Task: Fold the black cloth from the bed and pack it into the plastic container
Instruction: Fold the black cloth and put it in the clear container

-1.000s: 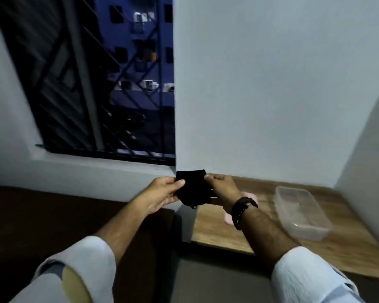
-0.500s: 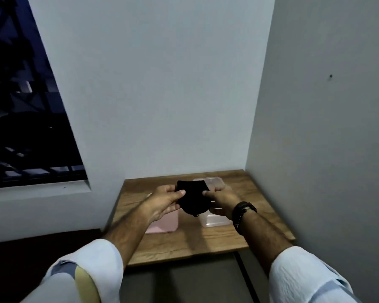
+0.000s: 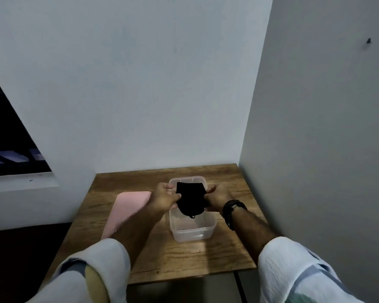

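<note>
The folded black cloth (image 3: 191, 199) is a small dark bundle held between both my hands, just above the open clear plastic container (image 3: 193, 231). My left hand (image 3: 165, 199) pinches its left edge and my right hand (image 3: 219, 199), with a dark bracelet at the wrist, pinches its right edge. The container stands lidless on a small wooden table (image 3: 162, 256), and its far half is hidden behind the cloth and my hands. A small loop hangs from the cloth's lower edge.
A pink lid-like flat piece (image 3: 127, 207) lies on the table left of the container, partly under my left forearm. White walls close in behind and to the right. A dark window (image 3: 7, 147) is at the left.
My view has swung right from the window to the table corner. Both hands have carried the cloth over the container, which now lies straight below it.
</note>
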